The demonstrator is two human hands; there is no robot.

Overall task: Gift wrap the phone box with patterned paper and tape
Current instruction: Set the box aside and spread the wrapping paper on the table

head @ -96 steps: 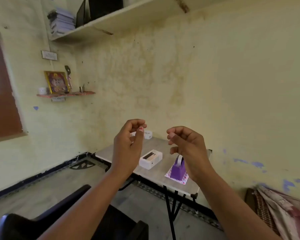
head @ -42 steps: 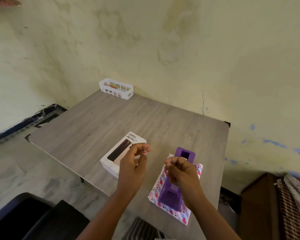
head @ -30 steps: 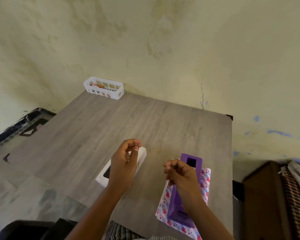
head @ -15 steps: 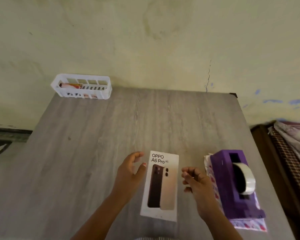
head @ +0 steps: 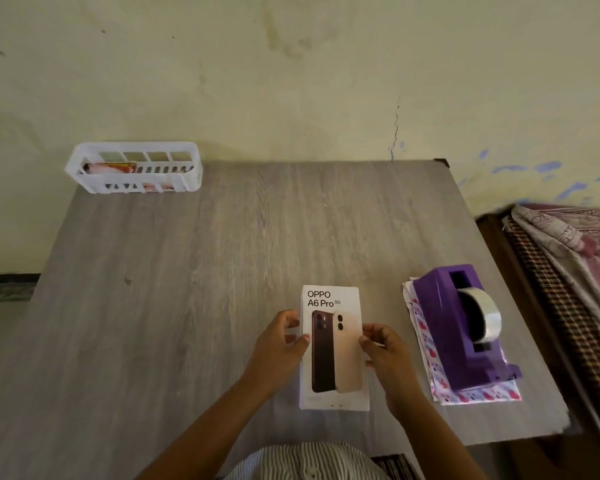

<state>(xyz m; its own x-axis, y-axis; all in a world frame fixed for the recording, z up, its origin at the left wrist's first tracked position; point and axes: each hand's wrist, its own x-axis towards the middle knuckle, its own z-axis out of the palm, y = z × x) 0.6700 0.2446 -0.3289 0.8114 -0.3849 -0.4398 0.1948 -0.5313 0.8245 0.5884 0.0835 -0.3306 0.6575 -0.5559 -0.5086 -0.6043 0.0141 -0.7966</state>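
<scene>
A white phone box (head: pixel 333 344) with two phones printed on its lid lies near the front of the grey wooden table (head: pixel 187 271). My left hand (head: pixel 279 341) grips its left long side, thumb on the lid. My right hand (head: pixel 383 348) grips the right long side the same way. To the right stands a purple tape dispenser (head: pixel 464 327) with a roll of clear tape. It sits on folded patterned paper (head: pixel 440 386), white with pink and blue marks, mostly hidden under it.
A white plastic basket (head: pixel 134 171) with some items stands at the table's far left corner against the wall. A bed with patterned cloth (head: pixel 575 258) runs along the table's right side. My striped shirt shows at the bottom edge.
I came up to the table with both hands raised and holding nothing. Over the last half second both hands closed in on the phone box and took hold of its sides.
</scene>
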